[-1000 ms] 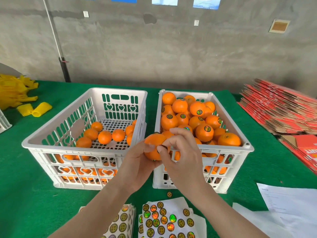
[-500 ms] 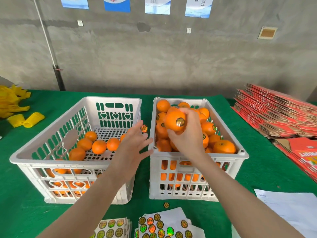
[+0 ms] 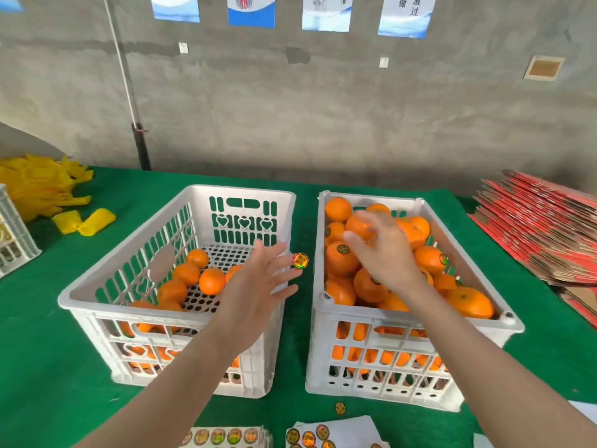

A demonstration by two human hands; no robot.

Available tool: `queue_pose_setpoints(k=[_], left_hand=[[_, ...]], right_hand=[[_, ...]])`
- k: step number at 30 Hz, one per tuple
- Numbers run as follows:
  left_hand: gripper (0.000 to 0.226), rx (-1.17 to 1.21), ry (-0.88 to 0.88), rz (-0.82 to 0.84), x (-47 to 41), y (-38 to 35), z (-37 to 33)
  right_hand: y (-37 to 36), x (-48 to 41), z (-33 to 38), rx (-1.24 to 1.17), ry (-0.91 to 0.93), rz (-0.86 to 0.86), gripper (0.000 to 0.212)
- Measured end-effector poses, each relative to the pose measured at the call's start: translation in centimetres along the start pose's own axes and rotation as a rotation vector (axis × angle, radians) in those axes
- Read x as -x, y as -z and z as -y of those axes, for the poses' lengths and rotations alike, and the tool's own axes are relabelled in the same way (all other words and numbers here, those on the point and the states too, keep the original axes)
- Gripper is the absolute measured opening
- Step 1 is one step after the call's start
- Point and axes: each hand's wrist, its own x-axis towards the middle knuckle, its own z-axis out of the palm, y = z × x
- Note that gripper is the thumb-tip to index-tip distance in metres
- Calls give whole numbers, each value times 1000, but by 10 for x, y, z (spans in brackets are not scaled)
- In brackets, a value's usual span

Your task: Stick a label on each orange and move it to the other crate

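Left hand (image 3: 258, 286) spreads open above the left crate (image 3: 239, 190), a label (image 3: 300, 260) stuck to one fingertip. Right hand (image 3: 384, 253), blurred, lies over an orange (image 3: 357, 226) in the full right crate (image 3: 400, 199); whether it grips is unclear.

I am seeing the right hand (image 3: 384, 257) blurring over an orange (image 3: 358, 226) in the right crate (image 3: 355, 313), and I am failing to tell whether its fingers are gripping it. The bottom edge is cutting off the sticker sheets (image 3: 226, 436), the top edge the posters (image 3: 403, 14), and the right edge the cardboard stack (image 3: 549, 227).
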Motion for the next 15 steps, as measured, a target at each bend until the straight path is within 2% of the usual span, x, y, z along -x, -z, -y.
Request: queue_pose_setpoints(k=[2,3,4,5,7,11,15], left_hand=[[63,-18,-20,-1,-5,6,-7],[64,-38,-36,4,-6,11,-11],[64,-58,-50,6,-8,17,-16],[64,-75,-59,-9,-11,25,-22],[69,-139,-86,-20,-17,45,-34],[79,-261,-88,30,-35,87,-54],[68,-398,-33,59,-63,118,-75]], right_hand=[[-17,8,38,-298,-92,297,31],[-28,11,50,-391,-156,390,24],[-38,12,59,-437,-199,405,11],[-46,10,67,-483,-224,378,5],[-62,3,81,-551,-257,326,20],[-94,-12,108,-669,-335,311,17],[-129,-28,119,-503,-201,171,20]])
